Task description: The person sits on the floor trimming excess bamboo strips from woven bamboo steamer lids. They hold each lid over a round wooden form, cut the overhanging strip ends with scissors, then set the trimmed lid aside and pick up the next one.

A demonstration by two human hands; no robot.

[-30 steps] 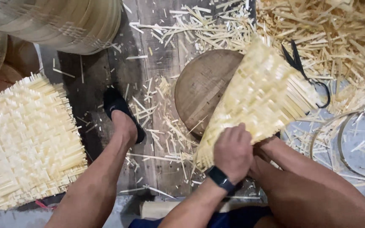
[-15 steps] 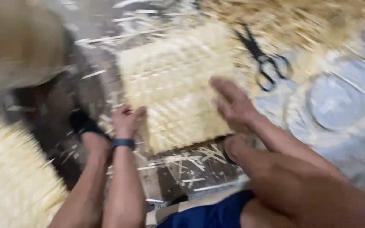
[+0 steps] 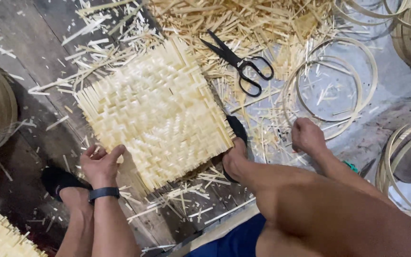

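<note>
Right hand (image 3: 308,135) gone off woven mat (image 3: 155,112) to bamboo rings (image 3: 331,88) (grip loose, empty), left hand (image 3: 102,164) open-fingered at mat edge

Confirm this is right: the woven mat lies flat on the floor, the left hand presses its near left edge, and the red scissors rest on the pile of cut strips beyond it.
One detail is wrong: the scissors are black, not red, as the head view shows. The rest holds: the woven mat lies flat on the floor, the left hand presses its near left edge, and the scissors rest on the cut strips beyond it.
</note>
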